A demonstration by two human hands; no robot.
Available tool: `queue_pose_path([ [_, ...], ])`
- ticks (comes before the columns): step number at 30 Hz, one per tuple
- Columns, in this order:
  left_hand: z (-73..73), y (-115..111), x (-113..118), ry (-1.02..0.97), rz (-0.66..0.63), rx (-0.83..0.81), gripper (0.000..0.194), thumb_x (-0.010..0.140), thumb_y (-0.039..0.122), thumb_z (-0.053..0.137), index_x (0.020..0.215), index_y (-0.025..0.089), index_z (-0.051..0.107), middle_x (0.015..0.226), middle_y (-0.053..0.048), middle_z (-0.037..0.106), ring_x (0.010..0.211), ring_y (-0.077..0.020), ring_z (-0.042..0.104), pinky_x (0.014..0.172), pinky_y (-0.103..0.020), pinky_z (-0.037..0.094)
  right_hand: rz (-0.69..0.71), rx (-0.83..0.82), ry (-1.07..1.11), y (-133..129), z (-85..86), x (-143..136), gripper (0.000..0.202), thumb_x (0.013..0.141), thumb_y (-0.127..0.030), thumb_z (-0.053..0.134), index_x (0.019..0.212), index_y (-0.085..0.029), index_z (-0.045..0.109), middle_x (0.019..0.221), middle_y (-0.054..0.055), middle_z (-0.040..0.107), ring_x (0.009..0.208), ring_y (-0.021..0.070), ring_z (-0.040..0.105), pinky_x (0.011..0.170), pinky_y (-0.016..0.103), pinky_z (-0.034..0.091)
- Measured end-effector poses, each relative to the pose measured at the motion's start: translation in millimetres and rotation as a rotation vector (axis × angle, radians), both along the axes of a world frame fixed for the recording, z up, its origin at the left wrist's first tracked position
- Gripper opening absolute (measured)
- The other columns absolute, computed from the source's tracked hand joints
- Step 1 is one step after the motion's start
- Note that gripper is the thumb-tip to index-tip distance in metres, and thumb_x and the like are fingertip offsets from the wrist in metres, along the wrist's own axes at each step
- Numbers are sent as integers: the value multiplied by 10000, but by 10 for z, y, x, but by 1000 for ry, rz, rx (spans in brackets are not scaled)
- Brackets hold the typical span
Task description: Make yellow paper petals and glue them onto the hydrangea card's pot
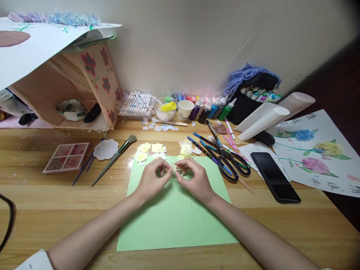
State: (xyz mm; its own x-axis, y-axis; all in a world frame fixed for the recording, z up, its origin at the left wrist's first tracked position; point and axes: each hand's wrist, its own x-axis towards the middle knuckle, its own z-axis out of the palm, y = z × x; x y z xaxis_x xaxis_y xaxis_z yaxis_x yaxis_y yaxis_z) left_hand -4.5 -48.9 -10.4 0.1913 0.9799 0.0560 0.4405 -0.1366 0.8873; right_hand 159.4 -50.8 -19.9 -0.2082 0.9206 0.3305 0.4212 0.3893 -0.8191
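Note:
Above the far half of a green sheet of paper (pixel 174 221), my left hand (pixel 156 176) and my right hand (pixel 194 178) meet fingertip to fingertip. Both are closed in a pinch. A small pale yellow piece of thin paper (pixel 173 167) shows between the fingertips; most of it is hidden, and both hands seem to grip it. Just beyond the left hand lie yellow and white paper squares (pixel 144 150), partly overlapping the sheet's far edge. Behind the right hand is a small heap of crumpled pale yellow paper (pixel 186 149).
To the right lie black-handled scissors (pixel 228 168) over several pens, then a black phone (pixel 275 176). Glue bottles (pixel 205 112), a paper cup (pixel 185 109) and a marker box (pixel 135 105) line the wall. A brush (pixel 115 159) and palette (pixel 105 149) lie left.

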Motion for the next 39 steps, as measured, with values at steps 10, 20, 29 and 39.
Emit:
queue_pose_path([
  [10,-24,-10,2,35,-57,-10,74,774,205,512,705,179,506,705,8,534,613,-107,457,576,-228,363,-44,-45,-54,11,-16,8,62,792,-159,552,751,-205,559,728,10,597,684,145,544,623,265,450],
  [20,-45,-10,7,41,-7,16,44,759,189,490,717,183,475,687,20,510,614,-107,452,568,-224,350,-90,-108,36,12,-36,20,26,798,-197,539,773,-197,546,737,7,608,639,127,560,607,247,477],
  [29,-46,-15,-2,37,-58,31,56,774,192,494,720,182,484,675,24,497,613,-105,447,565,-224,350,-23,-122,-12,10,-24,1,69,813,-222,545,752,-195,563,735,16,612,666,138,557,608,250,453],
  [39,-20,-10,-14,-3,35,53,50,775,174,472,728,185,464,673,25,485,603,-107,443,557,-226,342,26,-322,315,98,-88,39,185,829,-364,543,755,-200,497,668,-25,506,601,117,505,563,228,426],
])
